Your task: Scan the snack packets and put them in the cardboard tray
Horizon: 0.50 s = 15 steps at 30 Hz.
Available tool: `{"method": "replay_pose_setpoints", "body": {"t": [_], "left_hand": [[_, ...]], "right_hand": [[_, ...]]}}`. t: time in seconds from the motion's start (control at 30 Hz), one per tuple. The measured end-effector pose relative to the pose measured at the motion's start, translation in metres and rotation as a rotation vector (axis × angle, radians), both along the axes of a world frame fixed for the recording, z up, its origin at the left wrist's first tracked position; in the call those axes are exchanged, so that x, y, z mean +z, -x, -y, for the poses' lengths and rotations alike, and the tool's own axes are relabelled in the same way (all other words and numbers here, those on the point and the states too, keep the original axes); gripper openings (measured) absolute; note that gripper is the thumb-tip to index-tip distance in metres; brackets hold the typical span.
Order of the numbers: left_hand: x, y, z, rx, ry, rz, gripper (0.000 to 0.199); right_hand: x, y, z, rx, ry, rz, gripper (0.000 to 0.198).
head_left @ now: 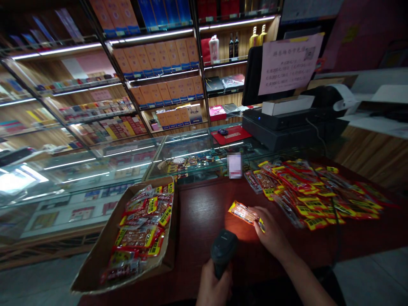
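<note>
My left hand [214, 284] is wrapped round the handle of a dark barcode scanner [224, 246], whose head points forward. Its reddish light falls on a snack packet [244, 212] just ahead. My right hand [270, 233] pinches that packet by its right end, holding it a little above the dark red table [200, 204]. The packet is clear with yellow and red printing. To the right lies a loose heap of similar snack packets [306, 187]. On the left, a cardboard box [174, 238] contains several more such packets [137, 236].
Behind the table runs a glass display counter [134, 163]. A monitor [254, 76] with a paper sign [290, 63] stands at the back right, above a black cash drawer [270, 131]. A red mat [231, 134] lies on the glass. A dark cable [336, 229] crosses the right side.
</note>
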<state>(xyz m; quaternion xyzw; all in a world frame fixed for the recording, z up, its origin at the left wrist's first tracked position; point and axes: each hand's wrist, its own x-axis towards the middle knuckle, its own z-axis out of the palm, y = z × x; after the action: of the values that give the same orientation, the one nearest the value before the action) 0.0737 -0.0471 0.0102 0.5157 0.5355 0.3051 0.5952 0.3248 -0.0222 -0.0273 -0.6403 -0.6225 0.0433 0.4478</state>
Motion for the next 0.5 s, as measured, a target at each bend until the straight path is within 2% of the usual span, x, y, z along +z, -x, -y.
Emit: {"method": "replay_pose_setpoints", "body": {"t": [0.2, 0.5], "left_hand": [[-0.002, -0.001, -0.001, -0.007, 0.018, 0.048, 0.034], [-0.003, -0.001, 0.003, 0.072, -0.003, 0.095, 0.028]], "right_hand": [[0.002, -0.001, 0.001, 0.008, 0.021, -0.035, 0.043], [0.01, 0.002, 0.004, 0.015, 0.036, -0.058, 0.041]]}}
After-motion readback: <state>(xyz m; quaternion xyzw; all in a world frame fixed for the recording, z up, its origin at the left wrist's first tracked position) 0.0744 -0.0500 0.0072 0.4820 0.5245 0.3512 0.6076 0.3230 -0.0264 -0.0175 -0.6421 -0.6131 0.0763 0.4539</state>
